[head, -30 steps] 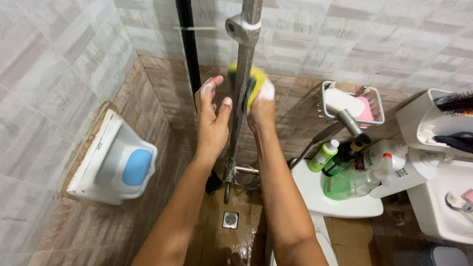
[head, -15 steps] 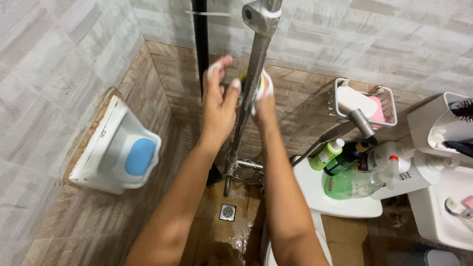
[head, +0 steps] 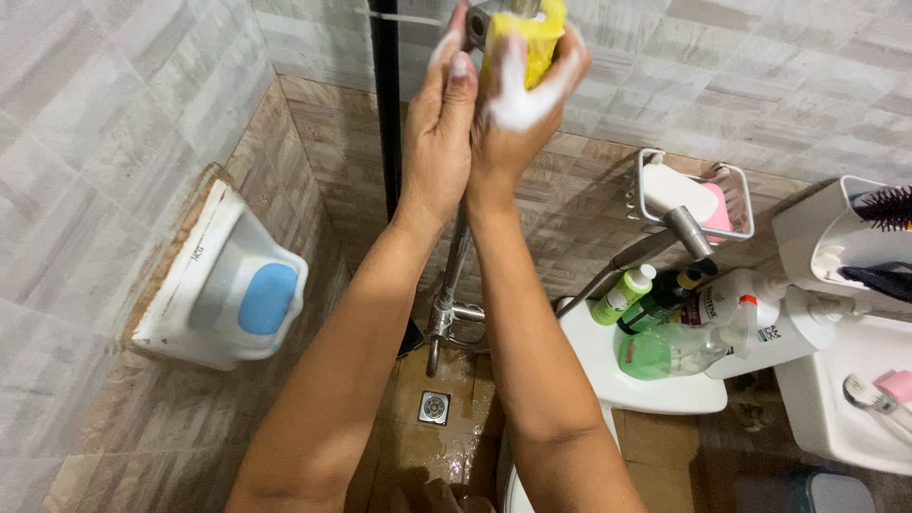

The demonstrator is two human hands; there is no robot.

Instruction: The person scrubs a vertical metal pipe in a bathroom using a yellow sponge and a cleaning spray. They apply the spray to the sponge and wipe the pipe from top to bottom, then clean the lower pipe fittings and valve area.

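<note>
Right hand (head: 522, 104) foamy, closed around a yellow sponge (head: 524, 33) at the far shower rail (head: 454, 275), left hand (head: 439, 123) open, flat beside it, blue soap (head: 266, 296) in wall dish (head: 195, 285) at left

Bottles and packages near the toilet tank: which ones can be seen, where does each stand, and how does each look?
Small green bottle: lying tilted on the toilet tank lid, light green with white cap.
Clear bottle of green liquid: lying on the same lid, label with red patch.
White pump bottle: right of it, large, white, label facing up.
Dark bottle: behind them, partly hidden.
</note>
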